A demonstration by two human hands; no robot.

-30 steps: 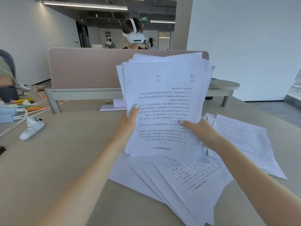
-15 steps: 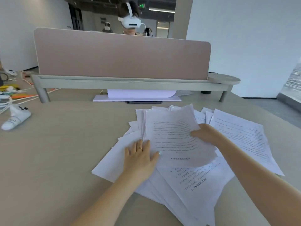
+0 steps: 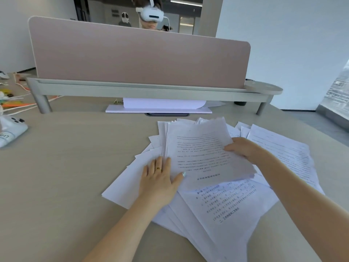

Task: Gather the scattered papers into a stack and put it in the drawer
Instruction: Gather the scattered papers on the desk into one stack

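A rough stack of printed white papers (image 3: 200, 152) lies on the beige desk, on top of several more sheets fanned out beneath it (image 3: 222, 208). My right hand (image 3: 243, 148) grips the stack's right edge, thumb on top. My left hand (image 3: 160, 178) rests flat, fingers spread, on the loose sheets at the stack's left edge, thumb touching the stack. More sheets (image 3: 283, 150) lie spread to the right. No drawer is in view.
A pink divider screen (image 3: 139, 57) on a raised shelf (image 3: 151, 89) crosses the desk's back, with a person in a white headset behind it. White sheets and a flat board (image 3: 158, 108) lie under the shelf. A white controller (image 3: 11, 129) and cables lie at far left.
A second ago both hands held the stack upright in the air. It has since been laid down on the fanned sheets; my left hand let go and lies flat beside it.
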